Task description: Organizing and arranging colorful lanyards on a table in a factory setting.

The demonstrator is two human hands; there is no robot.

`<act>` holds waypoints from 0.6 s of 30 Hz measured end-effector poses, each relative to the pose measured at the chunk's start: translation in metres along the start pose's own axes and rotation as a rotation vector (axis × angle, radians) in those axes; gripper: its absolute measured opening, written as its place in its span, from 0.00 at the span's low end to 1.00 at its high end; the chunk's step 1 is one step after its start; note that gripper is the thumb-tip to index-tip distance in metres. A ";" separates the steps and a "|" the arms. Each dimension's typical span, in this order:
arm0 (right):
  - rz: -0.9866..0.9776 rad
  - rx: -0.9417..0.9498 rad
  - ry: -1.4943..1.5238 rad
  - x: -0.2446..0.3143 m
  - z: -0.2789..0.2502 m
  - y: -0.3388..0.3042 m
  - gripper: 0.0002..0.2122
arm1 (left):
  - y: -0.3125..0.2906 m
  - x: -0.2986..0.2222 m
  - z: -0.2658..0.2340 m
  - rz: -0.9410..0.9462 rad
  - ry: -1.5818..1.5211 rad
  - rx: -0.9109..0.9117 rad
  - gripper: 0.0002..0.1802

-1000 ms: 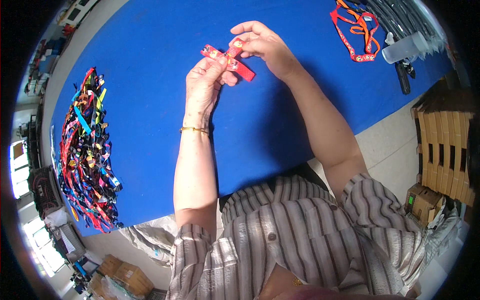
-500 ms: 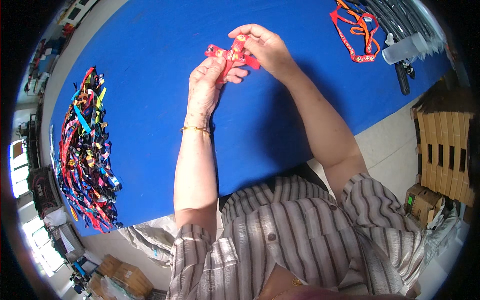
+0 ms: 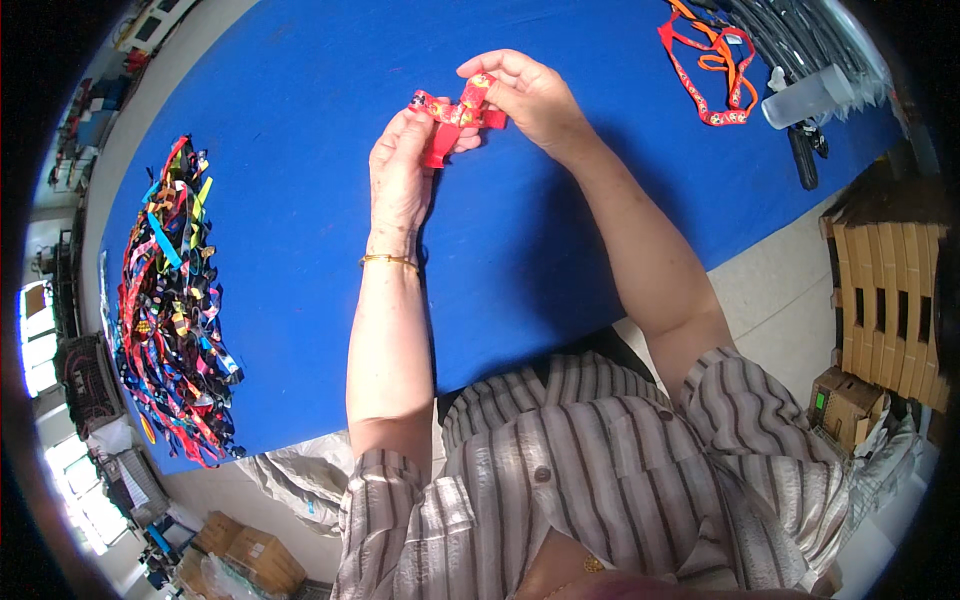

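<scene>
A red printed ribbon strap (image 3: 464,113) is stretched between my two hands over the far middle of the blue table. My left hand (image 3: 402,160) pinches its left part between thumb and fingers, and a plain red piece hangs below the thumb. My right hand (image 3: 533,103) grips the upper loop of the strap between thumb and fingertips. The strap is folded over itself, with its parts crossing. How it is fastened at the crossing cannot be made out.
A long heap of colourful straps (image 3: 175,310) lies along the table's left side. At the far right are a red and orange lanyard (image 3: 728,116), a frosted plastic container (image 3: 806,95), a black object (image 3: 803,157) and black packaged strips (image 3: 790,35). Cardboard pieces (image 3: 890,300) stand beyond the table's right edge.
My left hand has shifted slightly left and its fingers have drawn in. The plain red strap end has turned downward, and the right end has pulled in toward the middle.
</scene>
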State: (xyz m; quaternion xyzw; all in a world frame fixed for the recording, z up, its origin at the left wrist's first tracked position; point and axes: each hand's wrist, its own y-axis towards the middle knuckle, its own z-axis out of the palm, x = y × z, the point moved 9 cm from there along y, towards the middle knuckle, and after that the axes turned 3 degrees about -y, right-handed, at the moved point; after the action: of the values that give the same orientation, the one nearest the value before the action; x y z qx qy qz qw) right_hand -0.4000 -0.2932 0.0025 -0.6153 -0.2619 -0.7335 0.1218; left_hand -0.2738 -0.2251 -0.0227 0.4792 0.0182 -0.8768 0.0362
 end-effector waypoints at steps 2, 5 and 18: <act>-0.023 0.001 -0.062 0.000 -0.001 0.000 0.11 | 0.001 0.000 -0.001 0.019 0.006 -0.012 0.14; 0.012 -0.011 0.016 -0.011 0.004 0.000 0.09 | 0.001 0.000 -0.014 0.085 0.088 -0.035 0.11; -0.007 -0.101 -0.456 0.009 0.001 -0.009 0.09 | -0.004 -0.006 -0.006 0.103 0.230 -0.101 0.06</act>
State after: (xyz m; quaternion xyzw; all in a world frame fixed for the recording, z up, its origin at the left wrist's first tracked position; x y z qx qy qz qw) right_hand -0.4054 -0.2841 0.0096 -0.7695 -0.2478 -0.5881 0.0259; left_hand -0.2657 -0.2202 -0.0213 0.5746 0.0417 -0.8109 0.1026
